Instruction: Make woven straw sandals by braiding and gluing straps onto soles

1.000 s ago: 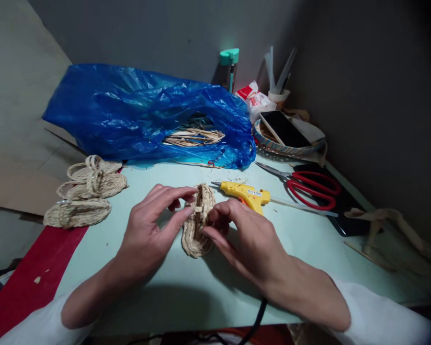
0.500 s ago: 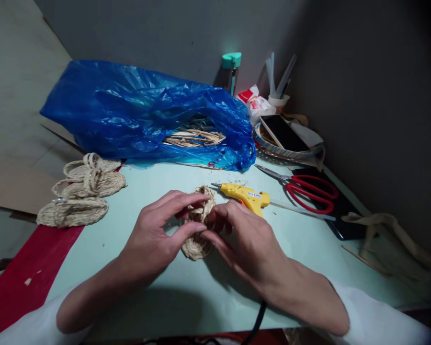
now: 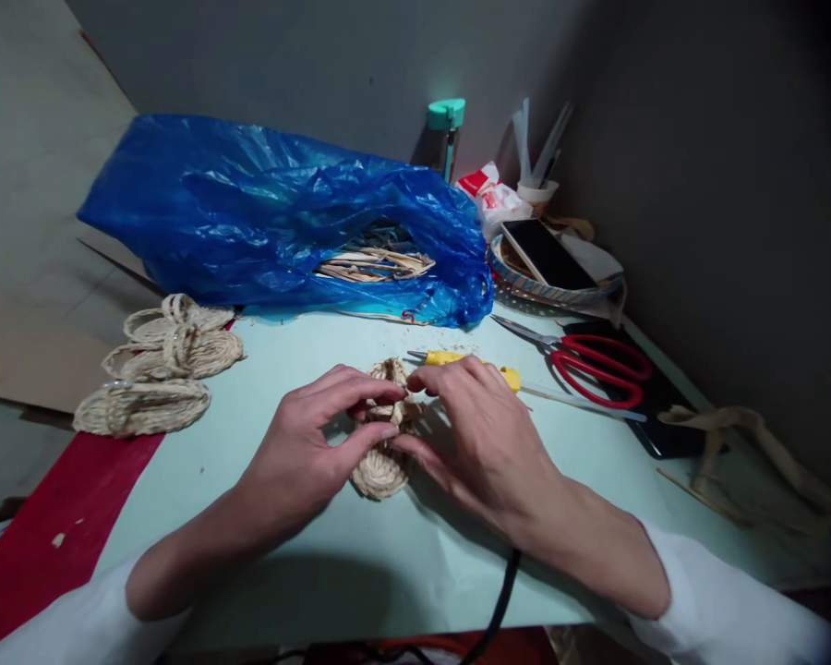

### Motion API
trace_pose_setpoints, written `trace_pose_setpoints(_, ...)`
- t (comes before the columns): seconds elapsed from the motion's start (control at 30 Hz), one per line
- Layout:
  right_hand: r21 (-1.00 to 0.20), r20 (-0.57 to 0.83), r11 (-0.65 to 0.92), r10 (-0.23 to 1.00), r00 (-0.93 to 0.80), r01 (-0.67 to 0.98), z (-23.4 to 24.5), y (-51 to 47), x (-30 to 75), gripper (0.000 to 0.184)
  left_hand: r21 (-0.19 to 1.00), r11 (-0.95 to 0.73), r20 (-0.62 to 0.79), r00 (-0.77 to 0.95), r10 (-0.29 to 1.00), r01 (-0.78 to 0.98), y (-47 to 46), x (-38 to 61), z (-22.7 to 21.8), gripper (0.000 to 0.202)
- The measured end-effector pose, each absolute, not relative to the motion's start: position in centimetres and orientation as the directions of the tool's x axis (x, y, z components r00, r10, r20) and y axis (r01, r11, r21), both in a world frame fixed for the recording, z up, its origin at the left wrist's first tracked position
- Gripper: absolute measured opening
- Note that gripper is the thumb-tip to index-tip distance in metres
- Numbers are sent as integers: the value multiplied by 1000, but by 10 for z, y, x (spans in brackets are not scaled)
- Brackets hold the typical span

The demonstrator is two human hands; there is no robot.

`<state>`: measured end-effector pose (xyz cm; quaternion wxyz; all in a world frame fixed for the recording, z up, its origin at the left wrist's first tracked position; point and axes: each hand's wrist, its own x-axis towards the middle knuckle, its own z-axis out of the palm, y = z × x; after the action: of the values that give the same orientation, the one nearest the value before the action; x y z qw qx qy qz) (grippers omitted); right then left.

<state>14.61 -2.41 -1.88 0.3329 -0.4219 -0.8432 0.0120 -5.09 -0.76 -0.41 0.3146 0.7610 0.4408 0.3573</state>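
A small woven straw slipper (image 3: 379, 473) stands on the pale green table top with its toe end toward me. My left hand (image 3: 319, 425) grips the slipper's strap from the left, thumb and fingers curved about it. From the right, my right hand (image 3: 481, 425) spans the same strap, its thumb low by my left thumb and its fingertips at the upper side. Fingers partly hide the strap. A yellow glue gun (image 3: 443, 357) lies just behind my right hand, which covers most of its body.
Several similar straw slippers (image 3: 142, 409) sit at the left. A blue plastic bag (image 3: 263, 212) with dry straw (image 3: 378, 265) lies at the back. Red-handled scissors (image 3: 599, 371), a dark tablet-like slab (image 3: 671, 434) and a phone (image 3: 548, 254) on a basket (image 3: 560, 294) are at the right.
My right hand's fingers have risen and spread from a close pinch, so more of the strap shows and the glue gun is more covered. My left hand has barely moved.
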Motion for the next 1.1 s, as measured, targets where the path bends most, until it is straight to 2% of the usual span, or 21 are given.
trace_pose_setpoints(0.1, -326, 523, 665, 719, -458, 672, -19, -22, 147, 31, 870, -303, 189, 304, 934, 389, -5, -49, -5, 16)
trace_pose_setpoints(0.3, -313, 579, 694, 681, -449, 649, -19, -17, 140, 19, 959, -144, 93, 206, 974, 245, -3, -46, -10, 19)
trace_pose_setpoints(0.53, -226, 616, 689, 649, -446, 689, -25, -14, 137, 14, 940, -200, 127, 260, 957, 276, -1, -51, -14, 20)
trace_pose_setpoints(0.67, -171, 612, 694, 632, -477, 700, -24, -11, 138, 15, 816, -376, 217, 369, 904, 440, -2, -56, -15, 35)
trace_pose_setpoints(0.83, -95, 673, 703, 567, -475, 705, -20, -9, 138, 15, 491, -655, 458, 469, 755, 575, -4, -51, -18, 34)
trace_pose_setpoints(0.97, -27, 699, 718, 511, -500, 696, -19, -10, 138, 19, 355, -726, 568, 481, 668, 589, -4, -44, -19, 25)
trace_pose_setpoints(1.1, 22, 718, 738, 457, -524, 674, -18, -11, 138, 24, 287, -725, 593, 478, 648, 626, -4, -42, -21, 24)
